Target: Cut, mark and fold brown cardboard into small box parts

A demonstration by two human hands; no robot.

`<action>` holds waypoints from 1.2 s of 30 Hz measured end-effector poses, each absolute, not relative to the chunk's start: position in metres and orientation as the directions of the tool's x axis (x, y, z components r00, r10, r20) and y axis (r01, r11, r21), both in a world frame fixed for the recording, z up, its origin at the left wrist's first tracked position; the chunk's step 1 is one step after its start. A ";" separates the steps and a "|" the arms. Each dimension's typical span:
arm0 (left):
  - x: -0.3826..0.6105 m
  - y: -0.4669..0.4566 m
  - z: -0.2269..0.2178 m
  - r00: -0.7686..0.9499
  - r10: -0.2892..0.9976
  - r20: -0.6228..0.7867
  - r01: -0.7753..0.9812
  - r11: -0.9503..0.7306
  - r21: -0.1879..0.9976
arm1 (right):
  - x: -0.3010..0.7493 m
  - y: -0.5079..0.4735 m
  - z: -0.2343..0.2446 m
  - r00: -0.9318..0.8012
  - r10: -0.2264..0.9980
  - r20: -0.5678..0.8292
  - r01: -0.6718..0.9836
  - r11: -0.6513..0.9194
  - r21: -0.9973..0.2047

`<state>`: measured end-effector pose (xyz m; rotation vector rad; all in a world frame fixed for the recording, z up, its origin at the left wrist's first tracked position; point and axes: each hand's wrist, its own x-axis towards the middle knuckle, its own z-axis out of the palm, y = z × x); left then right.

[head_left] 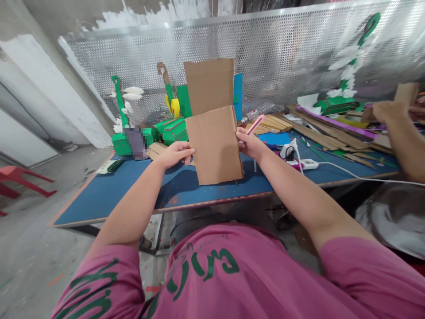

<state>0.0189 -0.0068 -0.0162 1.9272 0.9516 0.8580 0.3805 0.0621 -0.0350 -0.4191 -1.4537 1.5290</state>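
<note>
A rectangular piece of brown cardboard (217,148) is held up in front of me, just over the blue table. My left hand (179,155) pinches its left edge, thumb on the near face. At the right edge my right hand (249,142) grips the cardboard and also holds a pink utility knife (256,124) pointing up to the right. Whether the knife's blade is out, I cannot tell. Behind the held piece stands a second brown cardboard sheet (210,84), its lower part hidden. Green cardboard pieces (175,130) lie beyond my left hand.
The blue table (96,195) backs onto a perforated metal panel (265,48). Cardboard strips (318,128) pile up at right, near a white power strip (309,164) with a trailing cable. Another person's hand (390,110) reaches in there. A red stool (26,177) stands left.
</note>
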 end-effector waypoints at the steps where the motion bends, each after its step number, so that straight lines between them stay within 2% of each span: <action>1: 0.019 -0.006 -0.017 0.484 0.849 0.210 0.296 -0.385 0.874 | 0.380 0.062 -0.035 -0.489 0.798 0.353 -0.387 0.164 -0.907; 10: 0.019 -0.005 -0.019 0.478 0.857 0.192 0.301 -0.365 0.881 | 0.380 0.063 -0.035 -0.482 0.809 0.336 -0.378 0.153 -0.913; 14: 0.021 -0.005 -0.020 0.449 0.867 0.218 0.233 -0.349 0.908 | 0.380 0.069 -0.040 -0.482 0.820 0.308 -0.400 0.107 -0.910; 18: 0.023 -0.002 -0.019 0.254 0.931 0.262 0.015 -0.274 0.962 | 0.378 0.079 -0.044 -0.442 0.869 0.223 -0.389 0.038 -0.920; 21: 0.020 0.002 -0.013 0.047 0.963 0.264 -0.201 -0.250 0.947 | 0.379 0.080 -0.042 -0.461 0.872 0.164 -0.362 -0.016 -0.932; 24: 0.014 0.006 -0.007 -0.088 0.971 0.222 -0.357 -0.239 0.903 | 0.379 0.073 -0.038 -0.500 0.846 0.185 -0.357 -0.007 -0.934; 26: 0.011 0.007 -0.006 -0.112 0.972 0.204 -0.406 -0.232 0.884 | 0.378 0.066 -0.036 -0.516 0.828 0.222 -0.362 0.025 -0.932; 30: 0.014 0.009 -0.011 -0.106 0.975 0.195 -0.342 -0.220 0.914 | 0.375 0.056 -0.033 -0.531 0.805 0.265 -0.345 0.080 -0.935; 36: 0.034 0.006 -0.028 -0.004 0.978 0.209 -0.036 -0.209 0.977 | 0.372 0.059 -0.041 -0.528 0.811 0.251 -0.349 0.063 -0.935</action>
